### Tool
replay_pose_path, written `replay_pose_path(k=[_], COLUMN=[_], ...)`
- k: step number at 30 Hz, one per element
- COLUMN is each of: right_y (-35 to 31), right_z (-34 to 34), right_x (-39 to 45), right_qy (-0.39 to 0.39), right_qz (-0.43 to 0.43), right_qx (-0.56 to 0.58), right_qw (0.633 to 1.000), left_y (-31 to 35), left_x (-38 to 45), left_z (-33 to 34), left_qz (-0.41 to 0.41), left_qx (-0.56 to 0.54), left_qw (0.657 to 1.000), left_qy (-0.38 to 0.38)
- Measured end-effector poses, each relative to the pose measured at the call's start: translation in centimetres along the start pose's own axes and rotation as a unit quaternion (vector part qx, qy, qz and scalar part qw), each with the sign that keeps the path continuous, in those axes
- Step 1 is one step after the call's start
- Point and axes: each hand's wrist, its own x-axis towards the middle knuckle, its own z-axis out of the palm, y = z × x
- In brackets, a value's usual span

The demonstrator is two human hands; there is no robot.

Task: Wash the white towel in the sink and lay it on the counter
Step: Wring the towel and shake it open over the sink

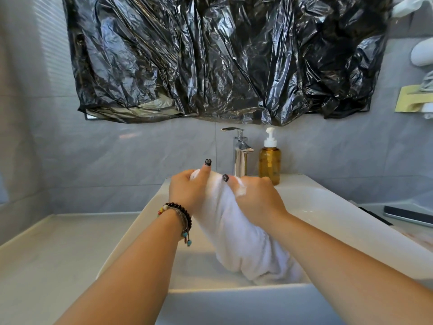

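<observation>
- Gripping the bunched top of the white towel (239, 231), the left hand (187, 193) and right hand (255, 200) sit close together above the sink (328, 207), fingers curled round the cloth and thumbs pressing on top.
- The towel hangs from both fists as a thick roll, its lower end down in the basin near the front wall.
- Suds show on the right hand, so this looks like the scrubbing stage, not yet the wringing.
- To do it well, rub the two gripped sections against each other and work down the roll in stages.
- Keep the cloth low over the basin so drips miss the counter (58, 254).
- Rinsing under the faucet (240, 151), just behind the hands, likely comes next.
</observation>
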Motion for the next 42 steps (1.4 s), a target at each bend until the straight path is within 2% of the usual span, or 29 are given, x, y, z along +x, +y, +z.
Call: replay_pose_path(k=[2,5,8,11,12,13,15,17,20,22,25,27,29,31,33,36,40,42], right_y=[-0.1,0.7,1.5,1.7,1.5,1.4,0.9,0.3,-0.4,-0.8,-0.8,-0.4,-0.1,0.1,0.7,0.9,0.1,-0.5], right_z=[-0.3,-0.1,-0.3,-0.2,-0.1,0.0,0.6,1.2,1.3,0.8,0.3,0.3,0.0,0.0,0.8,1.8,1.3,0.8], right_x=[-0.2,-0.2,-0.1,-0.4,-0.6,-0.7,-0.7,-0.7,-0.6,-0.5,-0.5,-0.6,-0.7,-0.9,-1.0,-0.9,-0.9,-0.8], right_qy=[0.021,0.007,-0.024,-0.103,-0.129,-0.144,-0.144,-0.097,-0.035,-0.015,0.012,0.0,-0.044,-0.126,-0.172,-0.124,-0.074,-0.035], right_qz=[0.023,0.058,0.133,0.161,0.161,0.154,0.125,0.09,0.055,0.061,0.116,0.116,0.089,0.085,0.082,0.031,-0.029,-0.017], right_qx=[0.061,0.175,0.292,0.35,0.361,0.357,0.305,0.224,0.156,0.174,0.237,0.262,0.282,0.297,0.246,0.116,0.076,0.114], right_qw=[0.998,0.983,0.947,0.917,0.91,0.91,0.933,0.966,0.986,0.983,0.965,0.958,0.954,0.943,0.95,0.985,0.994,0.993], left_y=[0.1,0.4,-0.1,-0.5,-0.6,-0.8,-0.8,-0.8,-0.7,-0.5,-0.1,0.0,-0.3,-0.4,-0.4,-0.5,-0.7,-0.3], left_x=[-0.2,-0.9,-1.7,-1.1,-0.8,-0.5,-0.2,-0.1,0.2,0.2,0.0,-0.1,-0.1,-0.2,-0.2,-0.3,-0.1,-0.2], left_z=[0.1,0.6,1.3,1.1,0.8,0.6,0.4,0.4,0.4,0.6,1.1,1.1,0.8,0.4,0.3,0.6,0.6,0.8], left_qz=[-0.018,-0.04,-0.057,0.016,0.033,0.034,0.01,-0.023,-0.073,-0.082,-0.089,-0.096,-0.091,-0.091,-0.089,-0.081,-0.048,-0.049], left_qx=[-0.017,-0.066,-0.008,0.135,0.144,0.123,0.056,0.003,-0.016,-0.019,-0.005,-0.019,-0.045,-0.058,-0.071,-0.043,0.011,0.009], left_qw=[0.999,0.988,0.978,0.984,0.986,0.991,0.998,0.999,0.997,0.996,0.996,0.995,0.995,0.994,0.993,0.996,0.999,0.999], left_qy=[-0.044,-0.136,-0.2,-0.113,-0.072,-0.038,0.004,0.027,0.035,0.03,0.016,0.001,-0.011,-0.009,-0.014,-0.022,0.004,0.015])
